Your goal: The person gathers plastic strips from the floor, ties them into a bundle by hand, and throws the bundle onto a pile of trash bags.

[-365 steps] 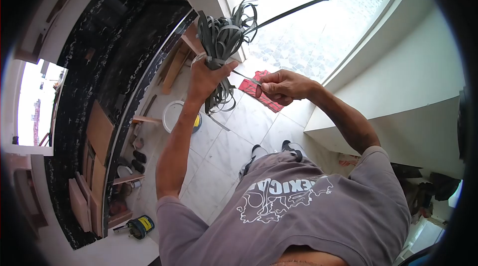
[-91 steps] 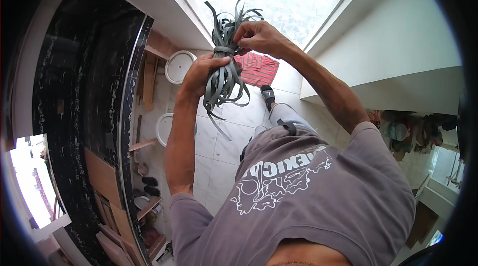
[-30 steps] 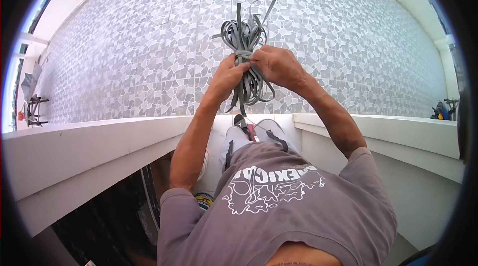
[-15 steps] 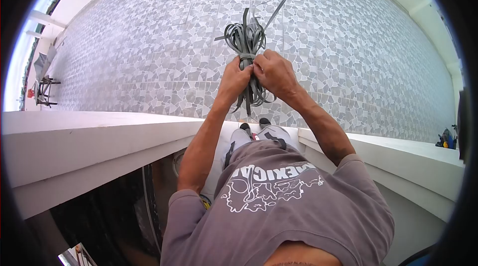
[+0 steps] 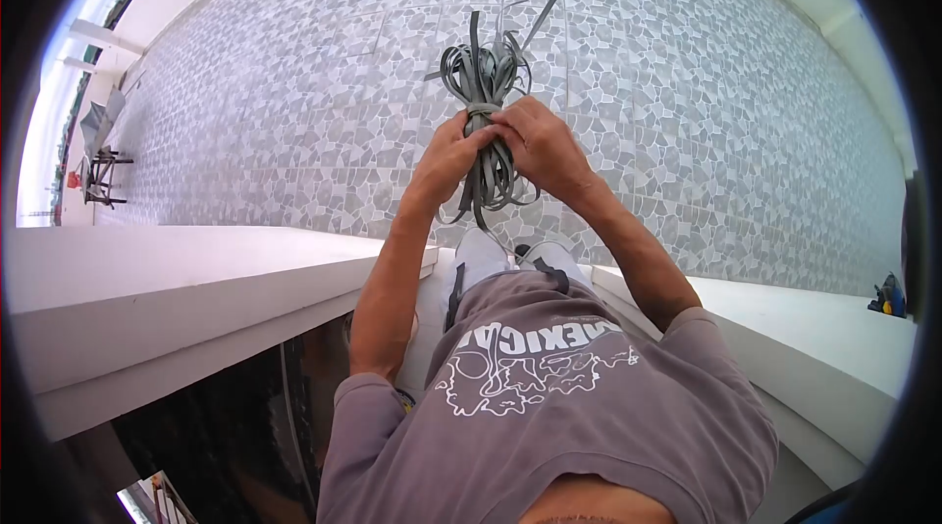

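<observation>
A bundle of grey flat strapping point(image 5: 480, 78) hangs in front of me, its loops gathered at the middle by a wrapped band of the same strap. My left hand point(image 5: 453, 153) grips the bundle from the left, thumb pressed across just below the band. From the right, my right hand point(image 5: 535, 139) closes its fingers at the band, close to the left thumb. What exactly the right fingertips pinch is partly hidden. Loops spread out above and below both hands, and one long strap end sticks up to the upper right.
Below lies a floor of grey stone-pattern tiles point(image 5: 294, 112). White ledges point(image 5: 196, 269) run on my left and right. A small dark stand point(image 5: 103, 178) is at the far left, and a blue and yellow object point(image 5: 888, 296) rests on the right ledge.
Both hands stay on the bundle with small finger shifts around the band; the left thumb now lies further across it. The view has shifted slightly, and my shoes are more covered.
</observation>
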`<state>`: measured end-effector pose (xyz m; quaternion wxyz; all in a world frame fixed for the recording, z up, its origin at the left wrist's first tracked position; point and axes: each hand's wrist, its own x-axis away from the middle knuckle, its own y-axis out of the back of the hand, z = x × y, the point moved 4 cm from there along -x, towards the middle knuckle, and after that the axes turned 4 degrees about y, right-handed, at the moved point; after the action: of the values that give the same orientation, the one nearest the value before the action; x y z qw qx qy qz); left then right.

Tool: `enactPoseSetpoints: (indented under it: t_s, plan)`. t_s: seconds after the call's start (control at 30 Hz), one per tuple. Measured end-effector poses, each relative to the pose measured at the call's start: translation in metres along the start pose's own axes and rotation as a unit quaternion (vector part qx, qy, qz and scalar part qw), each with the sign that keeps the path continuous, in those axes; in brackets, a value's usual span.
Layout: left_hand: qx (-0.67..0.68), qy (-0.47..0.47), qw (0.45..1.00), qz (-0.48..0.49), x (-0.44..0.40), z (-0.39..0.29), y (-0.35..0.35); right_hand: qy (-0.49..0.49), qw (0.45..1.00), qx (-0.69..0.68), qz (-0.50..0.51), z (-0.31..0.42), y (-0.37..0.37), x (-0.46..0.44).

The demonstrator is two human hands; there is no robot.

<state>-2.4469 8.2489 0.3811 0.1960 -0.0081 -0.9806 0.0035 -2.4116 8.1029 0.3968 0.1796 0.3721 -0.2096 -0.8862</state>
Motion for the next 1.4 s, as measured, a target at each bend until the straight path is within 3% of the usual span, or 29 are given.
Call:
enactPoseSetpoints:
  t_s: [0.1, 0.3, 0.53, 0.63, 0.8, 0.93, 1.07, 1.27, 1.4]
  plan:
    - [0.032, -0.007, 0.999, 0.030, -0.012, 0.015, 0.016, -0.011, 0.998, -0.043, 0.052, -0.014, -0.010, 0.000]
    - [0.010, -0.019, 0.996, 0.087, -0.088, 0.009, 0.036, -0.068, 0.996, -0.023, 0.060, -0.069, -0.012, -0.046]
    - [0.015, -0.086, 0.992, 0.095, -0.185, -0.005, 0.105, -0.248, 0.966, -0.062, -0.023, -0.133, -0.079, -0.132]
    - [-0.064, -0.114, 0.990, 0.056, -0.228, -0.028, 0.170, -0.261, 0.963, -0.055, -0.041, -0.157, -0.126, -0.189]
    - [-0.016, -0.091, 0.995, 0.021, -0.261, -0.053, 0.277, -0.213, 0.968, -0.119, -0.065, -0.191, -0.215, -0.269]
    - [-0.002, -0.120, 0.992, -0.037, -0.286, -0.059, 0.361, -0.281, 0.947, -0.150, 0.031, -0.210, -0.283, -0.325]
    - [-0.035, -0.153, 0.980, -0.126, -0.314, -0.057, 0.442, -0.287, 0.923, -0.237, 0.096, -0.227, -0.361, -0.389]
    - [-0.097, -0.128, 0.948, -0.275, -0.341, -0.073, 0.577, -0.168, 0.954, -0.179, 0.175, -0.237, -0.494, -0.513]
    - [-0.072, -0.114, 0.920, -0.368, -0.336, -0.085, 0.677, -0.102, 0.948, -0.222, 0.204, -0.208, -0.591, -0.589]
